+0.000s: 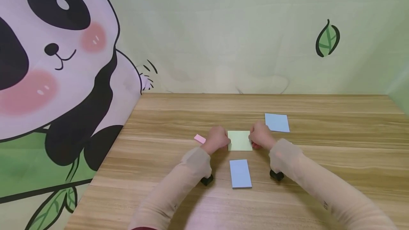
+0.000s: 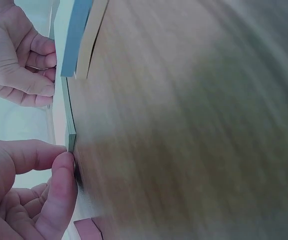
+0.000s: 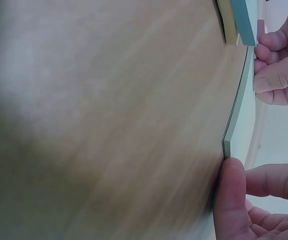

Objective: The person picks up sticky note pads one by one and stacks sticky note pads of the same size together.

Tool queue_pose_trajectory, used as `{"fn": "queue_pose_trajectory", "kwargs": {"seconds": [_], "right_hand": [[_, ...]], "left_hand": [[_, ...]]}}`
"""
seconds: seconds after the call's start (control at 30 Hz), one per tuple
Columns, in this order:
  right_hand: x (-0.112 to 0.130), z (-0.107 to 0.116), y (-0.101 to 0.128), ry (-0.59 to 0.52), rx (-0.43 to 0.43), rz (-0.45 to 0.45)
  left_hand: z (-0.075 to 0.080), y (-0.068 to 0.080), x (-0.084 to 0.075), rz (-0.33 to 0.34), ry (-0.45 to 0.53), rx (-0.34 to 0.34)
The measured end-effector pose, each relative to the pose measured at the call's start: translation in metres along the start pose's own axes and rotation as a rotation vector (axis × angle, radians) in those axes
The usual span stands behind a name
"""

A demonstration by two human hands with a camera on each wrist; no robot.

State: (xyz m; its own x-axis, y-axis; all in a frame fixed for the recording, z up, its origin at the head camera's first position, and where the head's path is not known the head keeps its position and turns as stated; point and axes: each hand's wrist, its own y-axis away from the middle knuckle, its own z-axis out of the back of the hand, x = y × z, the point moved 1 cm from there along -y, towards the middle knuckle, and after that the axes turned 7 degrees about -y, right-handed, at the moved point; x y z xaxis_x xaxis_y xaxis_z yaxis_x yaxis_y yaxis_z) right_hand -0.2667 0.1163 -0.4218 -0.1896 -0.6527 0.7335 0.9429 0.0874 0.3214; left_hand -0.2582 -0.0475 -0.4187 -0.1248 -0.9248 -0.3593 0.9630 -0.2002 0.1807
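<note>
A pale green sticky note pad lies flat on the wooden table between the two hands. At its left edge my left hand pinches the near corner between thumb and index finger, seen close in the left wrist view on the pad's thin side. The right hand pinches the opposite edge the same way, its fingertips at the pad's corner in the right wrist view. Just in front of the green pad lies a blue note pad, with a tan layer showing under it in the wrist views.
A small pink pad lies left of the left hand, partly behind it. Another blue pad sits beyond the right hand. Black wrist devices hang under the sleeves. A panda-printed cloth stands behind the table.
</note>
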Motion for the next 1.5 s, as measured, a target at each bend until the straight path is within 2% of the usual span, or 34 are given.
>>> {"fn": "queue_pose_trajectory", "kwargs": {"seconds": [0.2, 0.47, 0.77, 1.1, 1.3, 1.5], "right_hand": [[-0.001, -0.001, 0.004, -0.041, 0.019, 0.015], [-0.001, -0.001, 0.006, -0.038, 0.027, 0.013], [-0.002, -0.002, 0.01, -0.04, 0.033, 0.021], [-0.004, -0.002, 0.011, -0.053, 0.054, 0.032], [-0.003, 0.006, 0.01, -0.035, 0.078, 0.035], [-0.003, 0.022, 0.009, 0.052, 0.028, 0.088]], "left_hand": [[-0.001, 0.003, 0.001, 0.011, 0.03, 0.026], [-0.002, 0.006, 0.002, 0.007, 0.041, 0.013], [-0.004, 0.008, 0.004, -0.028, -0.009, -0.007], [-0.002, 0.01, 0.002, -0.052, -0.036, 0.013], [0.006, 0.011, -0.004, 0.003, -0.028, 0.069], [0.012, 0.005, -0.012, -0.037, -0.049, 0.003]]}}
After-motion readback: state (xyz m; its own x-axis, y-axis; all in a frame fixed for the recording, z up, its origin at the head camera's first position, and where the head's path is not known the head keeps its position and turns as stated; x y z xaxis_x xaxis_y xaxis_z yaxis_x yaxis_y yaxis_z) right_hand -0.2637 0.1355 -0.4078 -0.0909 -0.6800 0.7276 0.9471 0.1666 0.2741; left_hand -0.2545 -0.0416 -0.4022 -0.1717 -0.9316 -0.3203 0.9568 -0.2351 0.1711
